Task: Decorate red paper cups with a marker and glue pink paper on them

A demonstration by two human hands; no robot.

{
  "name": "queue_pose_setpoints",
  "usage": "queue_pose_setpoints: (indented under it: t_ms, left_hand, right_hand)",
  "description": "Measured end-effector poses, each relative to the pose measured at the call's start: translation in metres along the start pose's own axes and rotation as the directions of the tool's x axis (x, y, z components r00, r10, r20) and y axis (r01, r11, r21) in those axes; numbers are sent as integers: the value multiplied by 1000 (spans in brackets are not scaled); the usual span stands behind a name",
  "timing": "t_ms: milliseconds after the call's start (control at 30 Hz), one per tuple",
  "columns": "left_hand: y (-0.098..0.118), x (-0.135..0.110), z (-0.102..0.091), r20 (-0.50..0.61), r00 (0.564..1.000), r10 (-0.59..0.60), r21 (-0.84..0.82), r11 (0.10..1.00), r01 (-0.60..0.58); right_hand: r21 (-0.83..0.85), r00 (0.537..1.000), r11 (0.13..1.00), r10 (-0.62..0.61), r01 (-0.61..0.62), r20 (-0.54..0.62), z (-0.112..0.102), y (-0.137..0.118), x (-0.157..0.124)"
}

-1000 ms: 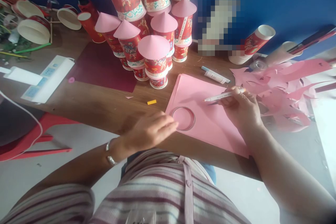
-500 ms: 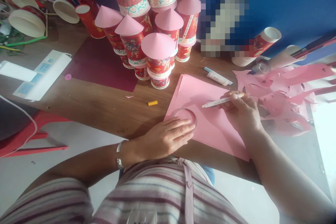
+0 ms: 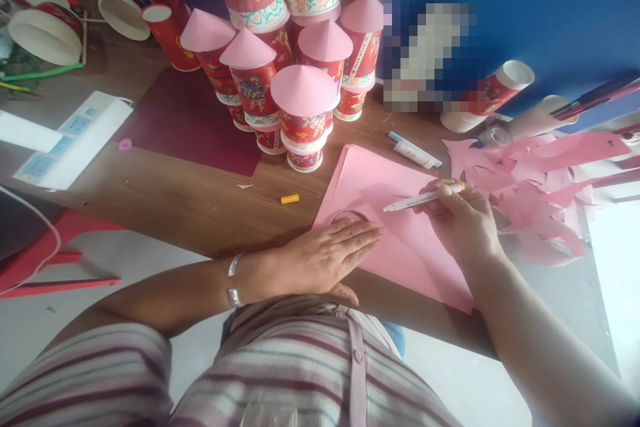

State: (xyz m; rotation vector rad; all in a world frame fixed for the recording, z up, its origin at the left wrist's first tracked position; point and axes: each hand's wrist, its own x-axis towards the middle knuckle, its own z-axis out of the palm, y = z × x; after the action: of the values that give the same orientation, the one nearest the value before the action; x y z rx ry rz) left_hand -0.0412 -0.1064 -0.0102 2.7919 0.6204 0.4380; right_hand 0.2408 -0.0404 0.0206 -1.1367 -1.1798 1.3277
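A sheet of pink paper (image 3: 400,240) lies on the wooden table (image 3: 200,200) in front of me. My left hand (image 3: 327,257) lies flat on it, fingers stretched out, covering most of a round ring (image 3: 349,215) whose far edge still shows. My right hand (image 3: 463,220) grips a white pen (image 3: 417,199), its tip pointing left just above the paper near the ring.
Red paper cups with pink cone lids (image 3: 303,90) are stacked behind the paper. A second pen (image 3: 414,150) and a small yellow piece (image 3: 289,199) lie on the table. Pink paper scraps (image 3: 540,173) pile at the right. A white power strip (image 3: 70,140) sits at the left.
My left hand has slid forward from the table edge onto the pink paper and now covers the ring. The pen has come slightly closer to the ring.
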Motion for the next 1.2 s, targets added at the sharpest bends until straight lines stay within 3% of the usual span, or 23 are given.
queue_pose_setpoints:
  t_ms: [200,333,567,867,1200]
  left_hand:
    - [-3,-2,9,-9,1000,6,-107,994,-7]
    - [-6,-3,14,-31,999,21,-152,988,-25]
    - [-6,-3,12,43,999,-14,-211,977,23]
    - [-5,-1,8,118,993,-32,-224,973,58]
    - [-5,-5,7,64,998,-23,-196,980,35]
  right_hand:
    - [-113,999,993,-13,17,35,22,-14,9]
    - [-205,981,978,5,35,193,53,-27,21]
    - [-318,852,943,89,94,516,93,-35,47]
    - [-331,749,942,177,60,638,102,-26,74]
    - [-330,679,943,212,47,703,103,-13,83]
